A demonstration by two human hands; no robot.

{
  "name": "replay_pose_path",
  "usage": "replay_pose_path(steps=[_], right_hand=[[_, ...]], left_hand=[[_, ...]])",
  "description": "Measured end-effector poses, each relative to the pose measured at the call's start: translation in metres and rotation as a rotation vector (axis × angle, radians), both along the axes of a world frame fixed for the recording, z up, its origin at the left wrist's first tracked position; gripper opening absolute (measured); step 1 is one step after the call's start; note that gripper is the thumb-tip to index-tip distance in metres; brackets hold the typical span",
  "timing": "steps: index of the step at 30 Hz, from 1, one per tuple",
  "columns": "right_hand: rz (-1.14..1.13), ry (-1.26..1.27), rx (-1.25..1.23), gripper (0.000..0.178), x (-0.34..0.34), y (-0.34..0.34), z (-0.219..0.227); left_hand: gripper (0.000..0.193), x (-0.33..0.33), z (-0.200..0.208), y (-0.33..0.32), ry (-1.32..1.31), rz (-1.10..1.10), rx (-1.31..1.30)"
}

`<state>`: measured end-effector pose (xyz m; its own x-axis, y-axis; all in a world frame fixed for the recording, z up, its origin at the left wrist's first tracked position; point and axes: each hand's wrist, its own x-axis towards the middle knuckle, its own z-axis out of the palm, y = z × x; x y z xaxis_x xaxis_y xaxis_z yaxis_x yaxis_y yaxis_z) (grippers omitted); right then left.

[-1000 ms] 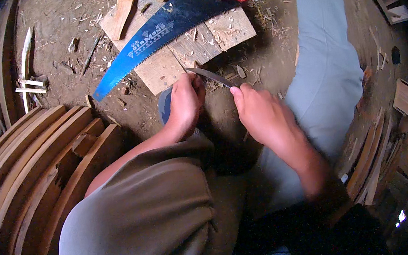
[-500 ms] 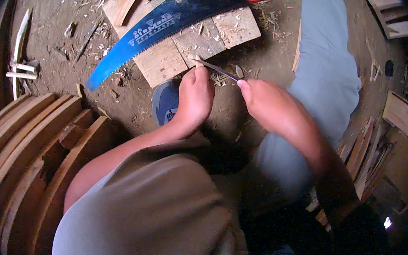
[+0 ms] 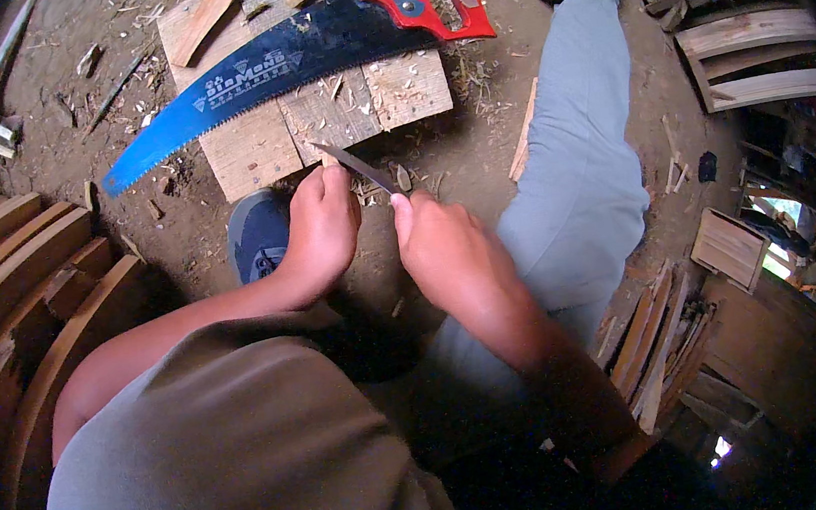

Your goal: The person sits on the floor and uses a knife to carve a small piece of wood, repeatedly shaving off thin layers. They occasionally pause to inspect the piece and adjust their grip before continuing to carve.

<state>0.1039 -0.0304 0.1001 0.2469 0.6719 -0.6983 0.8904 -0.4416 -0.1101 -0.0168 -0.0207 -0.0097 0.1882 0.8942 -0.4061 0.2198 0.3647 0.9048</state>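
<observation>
While your right hand (image 3: 458, 249) has fingers curled round knife (image 3: 365, 170), your left hand (image 3: 322, 222) pinches small wood piece (image 3: 329, 161) beside blade, by near edge of wooden board (image 3: 250, 152); blue-bladed saw (image 3: 237, 81) lies across board.

Blue-bladed saw (image 3: 271, 69), curved boards (image 3: 24, 284), wood strips (image 3: 648, 343)

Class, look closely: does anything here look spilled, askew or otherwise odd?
Wood shavings litter the boards and ground, which looks untidy. The saw lies slantwise across the boards, both ends jutting past their edges, so it looks casually set down. The knife shows no obvious damage.
</observation>
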Motion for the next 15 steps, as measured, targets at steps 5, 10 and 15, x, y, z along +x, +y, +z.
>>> replay_pose_path(steps=[5,10,15], right_hand=[[0.033,0.109,-0.004,0.047,0.004,0.007,-0.016],[0.063,0.179,0.002,0.046,0.027,-0.001,-0.005],[0.165,0.033,-0.055,0.044,0.022,0.009,0.022]], left_hand=[[0.036,-0.007,0.001,-0.005,-0.193,0.14,-0.314],[0.034,-0.002,-0.004,-0.007,-0.312,0.126,-0.339],[0.037,-0.001,-0.002,-0.007,-0.256,0.125,-0.372]])
